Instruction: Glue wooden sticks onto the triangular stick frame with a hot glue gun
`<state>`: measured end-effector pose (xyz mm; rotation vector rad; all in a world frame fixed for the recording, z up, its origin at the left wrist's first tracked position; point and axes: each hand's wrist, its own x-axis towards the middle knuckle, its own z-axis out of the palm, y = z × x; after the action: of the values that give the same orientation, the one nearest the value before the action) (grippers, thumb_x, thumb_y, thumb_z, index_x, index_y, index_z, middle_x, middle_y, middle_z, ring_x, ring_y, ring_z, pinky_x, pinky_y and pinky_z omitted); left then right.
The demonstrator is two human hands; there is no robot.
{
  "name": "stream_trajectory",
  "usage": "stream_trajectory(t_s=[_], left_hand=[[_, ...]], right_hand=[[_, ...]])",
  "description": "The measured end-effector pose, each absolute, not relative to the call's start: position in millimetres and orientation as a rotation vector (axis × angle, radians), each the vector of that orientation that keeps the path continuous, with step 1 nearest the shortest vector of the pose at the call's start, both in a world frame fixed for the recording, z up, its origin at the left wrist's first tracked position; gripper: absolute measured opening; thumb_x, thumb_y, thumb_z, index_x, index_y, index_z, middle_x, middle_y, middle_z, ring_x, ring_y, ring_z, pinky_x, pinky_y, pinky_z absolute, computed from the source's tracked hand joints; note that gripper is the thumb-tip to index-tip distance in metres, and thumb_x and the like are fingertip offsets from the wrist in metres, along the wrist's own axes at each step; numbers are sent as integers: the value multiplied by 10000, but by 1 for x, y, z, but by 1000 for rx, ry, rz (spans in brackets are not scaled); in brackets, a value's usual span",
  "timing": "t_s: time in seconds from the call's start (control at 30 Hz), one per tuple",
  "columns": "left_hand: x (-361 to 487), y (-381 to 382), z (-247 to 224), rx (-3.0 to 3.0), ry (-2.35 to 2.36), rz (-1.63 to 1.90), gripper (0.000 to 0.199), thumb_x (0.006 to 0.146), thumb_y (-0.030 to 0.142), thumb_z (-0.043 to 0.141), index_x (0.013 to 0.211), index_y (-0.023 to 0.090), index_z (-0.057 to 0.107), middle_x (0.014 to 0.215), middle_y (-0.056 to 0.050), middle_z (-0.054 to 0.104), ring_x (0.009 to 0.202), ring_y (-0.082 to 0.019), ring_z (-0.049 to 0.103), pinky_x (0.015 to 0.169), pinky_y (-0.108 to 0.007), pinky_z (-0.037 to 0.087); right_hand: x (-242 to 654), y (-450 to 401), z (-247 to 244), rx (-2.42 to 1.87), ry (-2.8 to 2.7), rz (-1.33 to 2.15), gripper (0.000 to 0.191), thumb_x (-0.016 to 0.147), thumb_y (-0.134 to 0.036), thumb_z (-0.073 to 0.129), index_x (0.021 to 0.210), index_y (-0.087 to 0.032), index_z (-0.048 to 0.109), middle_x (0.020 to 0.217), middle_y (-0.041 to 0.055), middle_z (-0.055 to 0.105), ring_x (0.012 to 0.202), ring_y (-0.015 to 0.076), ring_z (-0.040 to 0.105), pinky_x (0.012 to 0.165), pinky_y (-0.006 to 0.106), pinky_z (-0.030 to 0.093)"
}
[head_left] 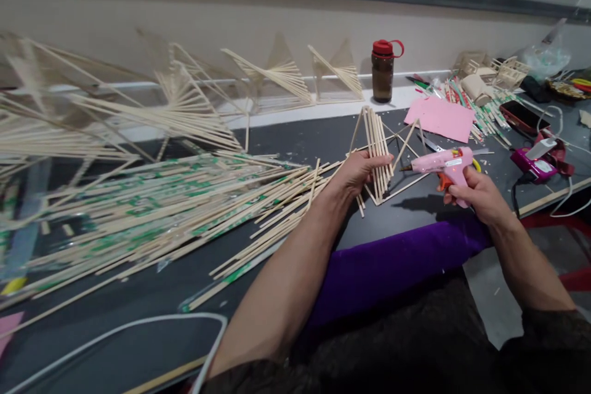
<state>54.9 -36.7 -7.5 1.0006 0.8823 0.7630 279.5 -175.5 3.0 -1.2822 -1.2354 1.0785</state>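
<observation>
Dark grey desktop (318,134) runs along a pale wall (194,6). On it, the left hand (359,171) pinches a small open frame of thin pale wooden sticks (379,151), thumb and fingers closed on its fanned row, which stands nearly upright, right of the fingertips. The right hand (480,194) wraps its fingers around the grip of a pink glue gun (436,162), its barrel crosswise to the sticks, nozzle pointing left, near them; whether it touches, I cannot tell.

red-capped bottle (383,77): landmark | pink sheet (438,118): right of bottle | phone (525,117): farther right | plastic bag (546,60): far right
</observation>
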Motion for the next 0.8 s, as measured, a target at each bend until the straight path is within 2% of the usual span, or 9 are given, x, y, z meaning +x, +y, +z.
stream_trajectory(t_s=[0.13,0.27,0.43,0.57,0.8], left_hand=[[57,-38,-9,981,869,764,191,597,209,815,691,122,674,584,-32,643,503,-126,556,492,-252,423],[58,-38,-9,982,867,772,157,632,189,798,706,121,678,597,-33,649,521,-129,564,526,-261,435],[59,-37,-10,978,861,782,133,663,173,782,677,121,660,573,-23,631,513,-119,551,531,-251,420],[61,-38,-8,974,864,770,123,706,162,745,652,128,641,536,-13,611,473,-113,527,499,-248,400],[62,-40,-6,965,850,755,152,747,150,713,625,120,627,526,-17,598,461,-105,517,492,-243,385]], right_hand=[[274,-182,-2,-1308,-1300,1010,315,737,-326,751,984,-151,665,921,65,747,627,134,673,467,197,439],[271,-186,-2,-1323,-1315,920,288,735,-307,757,968,-153,687,983,81,757,701,168,713,530,225,493],[266,-191,3,-1390,-1433,738,212,733,-265,736,912,-153,723,939,74,761,650,159,685,593,261,539],[260,-195,6,-1397,-1442,649,234,723,-217,696,950,-160,707,907,54,759,612,149,661,603,271,552],[255,-193,3,-1441,-1496,572,250,739,-258,676,967,-157,694,884,63,747,624,156,640,612,283,532]])
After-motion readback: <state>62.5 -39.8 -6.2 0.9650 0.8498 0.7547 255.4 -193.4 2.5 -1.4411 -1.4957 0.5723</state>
